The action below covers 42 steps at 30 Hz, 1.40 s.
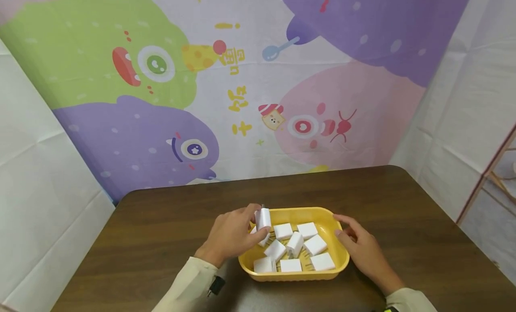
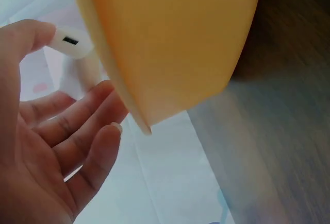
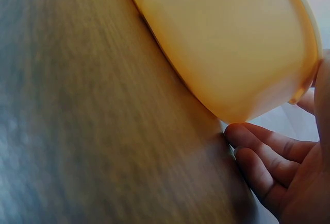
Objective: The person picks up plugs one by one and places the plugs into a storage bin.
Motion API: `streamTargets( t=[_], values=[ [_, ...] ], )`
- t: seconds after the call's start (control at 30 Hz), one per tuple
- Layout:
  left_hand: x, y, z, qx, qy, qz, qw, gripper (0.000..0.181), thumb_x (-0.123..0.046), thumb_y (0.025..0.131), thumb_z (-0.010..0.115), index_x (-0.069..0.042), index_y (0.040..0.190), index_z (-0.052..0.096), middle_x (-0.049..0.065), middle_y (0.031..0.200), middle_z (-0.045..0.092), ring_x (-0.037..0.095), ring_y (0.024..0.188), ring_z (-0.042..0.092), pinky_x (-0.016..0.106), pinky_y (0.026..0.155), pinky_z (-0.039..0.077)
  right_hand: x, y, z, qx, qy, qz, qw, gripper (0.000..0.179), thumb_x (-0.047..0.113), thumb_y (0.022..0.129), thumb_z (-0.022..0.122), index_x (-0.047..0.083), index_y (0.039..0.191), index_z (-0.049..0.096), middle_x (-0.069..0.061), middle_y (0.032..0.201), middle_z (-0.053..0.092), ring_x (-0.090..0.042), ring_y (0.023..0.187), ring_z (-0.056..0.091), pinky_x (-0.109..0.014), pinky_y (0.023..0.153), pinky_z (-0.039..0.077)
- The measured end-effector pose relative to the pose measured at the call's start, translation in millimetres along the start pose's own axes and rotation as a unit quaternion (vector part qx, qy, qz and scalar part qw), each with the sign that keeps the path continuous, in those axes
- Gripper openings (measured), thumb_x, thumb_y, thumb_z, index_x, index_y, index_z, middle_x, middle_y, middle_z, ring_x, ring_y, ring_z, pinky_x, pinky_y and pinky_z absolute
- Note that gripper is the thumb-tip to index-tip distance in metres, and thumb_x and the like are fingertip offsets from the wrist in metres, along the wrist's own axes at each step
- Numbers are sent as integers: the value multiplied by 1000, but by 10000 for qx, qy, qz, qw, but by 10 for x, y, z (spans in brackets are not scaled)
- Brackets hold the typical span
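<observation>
In the head view my left hand (image 1: 231, 233) pinches a white USB charger (image 1: 263, 218) between thumb and fingers, over the left side of a yellow plastic basket (image 1: 298, 277). The charger's prongs point up and away. Its dark USB port shows in the left wrist view, where the charger (image 2: 78, 51) is beside the basket's rim. My right hand (image 1: 364, 249) holds the basket's right rim, thumb at the edge. In the right wrist view, other fingers are curled against the outer wall. Several more white chargers (image 1: 316, 245) lie loose inside, some with their prongs showing.
The basket stands on a dark wooden table (image 1: 169, 213) near its front. Behind the table hangs a cloth (image 1: 242, 155) printed with cartoon monsters. White cloth panels (image 1: 48, 168) flank both sides, and a wooden frame (image 1: 489, 173) stands at the far right.
</observation>
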<state>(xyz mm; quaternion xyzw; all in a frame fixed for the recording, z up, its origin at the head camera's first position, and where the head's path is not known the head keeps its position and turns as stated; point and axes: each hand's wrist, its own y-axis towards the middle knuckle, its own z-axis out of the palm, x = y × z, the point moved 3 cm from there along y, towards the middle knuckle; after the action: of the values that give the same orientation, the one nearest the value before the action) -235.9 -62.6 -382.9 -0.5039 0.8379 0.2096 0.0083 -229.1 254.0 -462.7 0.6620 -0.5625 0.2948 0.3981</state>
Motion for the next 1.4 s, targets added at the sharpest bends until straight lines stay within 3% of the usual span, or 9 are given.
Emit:
streamTargets(
  t=[0.1,0.3,0.47,0.77,1.0,1.4],
  values=[
    [-28,12,43,227,270,59,9994,48,-52,88,66,-17,120,64,-6,82,70,7,62,58,31,57,46,-6,2,-2,-4,-49,-6,10000,36,27,102,60,20,137,58,-5,94,68,-17,84,61,-28,70,49],
    [-88,39,126,598,997,188,9930,54,-60,87,65,-17,119,67,0,89,73,17,80,69,44,82,49,-29,5,6,-7,-77,55,10000,36,29,102,60,22,136,58,-5,94,68,-17,85,61,-28,70,49],
    [-106,37,187,649,1099,222,9916,49,-56,87,67,-17,116,67,3,98,74,20,83,70,47,84,46,-25,14,7,-10,-55,13,10000,36,29,101,60,22,136,58,-5,94,68,-17,85,62,-28,70,49],
    [-109,7,194,444,903,111,9949,35,-45,94,62,-16,112,71,2,106,73,20,91,70,46,88,47,-8,14,-1,-14,-94,9,10000,36,29,101,60,20,136,58,-5,94,68,-18,84,60,-28,70,48],
    [-120,-30,153,-117,1004,496,9936,22,-35,92,66,-16,100,74,-1,92,72,16,77,69,41,75,50,-7,8,-5,1,-73,24,10000,36,28,101,60,21,136,58,-5,95,68,-18,85,61,-28,71,48],
    [-34,-66,112,-363,737,574,9950,18,-30,90,67,-15,97,74,-3,85,65,14,68,62,35,63,51,-23,12,-2,-9,-87,42,10000,35,29,101,60,23,136,58,-4,94,68,-17,84,61,-28,71,48]
  ],
)
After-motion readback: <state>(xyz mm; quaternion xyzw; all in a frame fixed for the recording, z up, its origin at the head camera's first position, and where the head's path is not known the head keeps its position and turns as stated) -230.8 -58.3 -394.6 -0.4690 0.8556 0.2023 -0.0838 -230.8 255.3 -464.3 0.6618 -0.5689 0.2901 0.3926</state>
